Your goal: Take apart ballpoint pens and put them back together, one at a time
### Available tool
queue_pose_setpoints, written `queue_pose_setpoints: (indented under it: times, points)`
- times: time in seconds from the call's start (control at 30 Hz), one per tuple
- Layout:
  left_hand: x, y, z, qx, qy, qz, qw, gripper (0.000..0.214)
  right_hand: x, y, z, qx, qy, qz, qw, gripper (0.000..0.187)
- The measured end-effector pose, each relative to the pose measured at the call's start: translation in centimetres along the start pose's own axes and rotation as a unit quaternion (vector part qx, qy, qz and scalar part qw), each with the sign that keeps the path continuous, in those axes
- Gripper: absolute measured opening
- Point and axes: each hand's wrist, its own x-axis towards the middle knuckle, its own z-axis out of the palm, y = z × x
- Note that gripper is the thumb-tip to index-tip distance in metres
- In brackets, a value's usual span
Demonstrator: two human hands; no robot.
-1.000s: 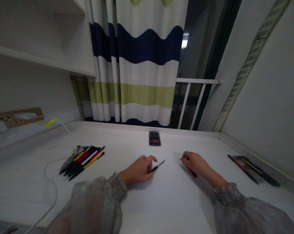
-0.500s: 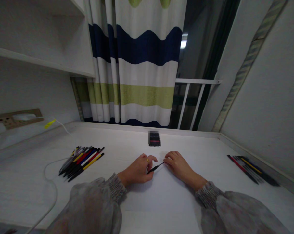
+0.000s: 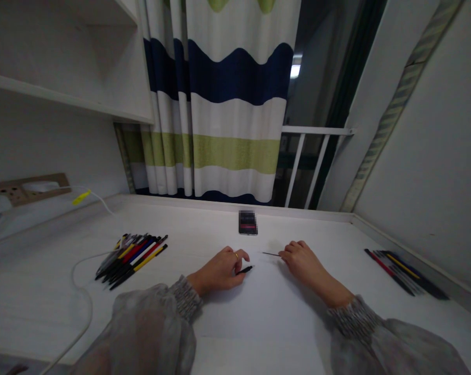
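Observation:
A ring shows on my left hand [image 3: 223, 270], which rests on the white paper with its fingers curled round a short black pen barrel [image 3: 244, 270]. The barrel's end points up and to the right. Across a gap, my right hand [image 3: 302, 262] pinches a thin dark pen refill [image 3: 271, 254] that sticks out leftward from its fingertips. Refill and barrel are apart. Beneath both hands lies the white paper [image 3: 258, 317] on the white desk.
Left of my hands lies a bundle of pens [image 3: 131, 260], with a white cable [image 3: 81, 291] beside it. More pens [image 3: 405, 273] lie at the right wall. A phone [image 3: 247, 223] stands near the desk's back edge, below the curtain [image 3: 235, 151]. A shelf [image 3: 63, 101] overhangs the left side.
My right hand has moved right, drawing the refill out of the black barrel, so the two parts are now separate. My left hand has stayed almost still.

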Motion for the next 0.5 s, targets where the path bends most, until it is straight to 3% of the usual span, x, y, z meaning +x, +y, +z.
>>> queue_pose_setpoints:
  times: [0.33,0.5]
  points:
    - [0.0,0.1,0.1,0.0,0.044,-0.009,0.999,0.019,-1.1,-4.3,0.5,0.202,-0.075,0.023,0.976,0.037]
    - [0.0,0.3,0.2,0.0,0.076,0.003,0.997,0.015,-0.9,-3.8,0.5,0.246,-0.049,0.047,0.967,0.035]
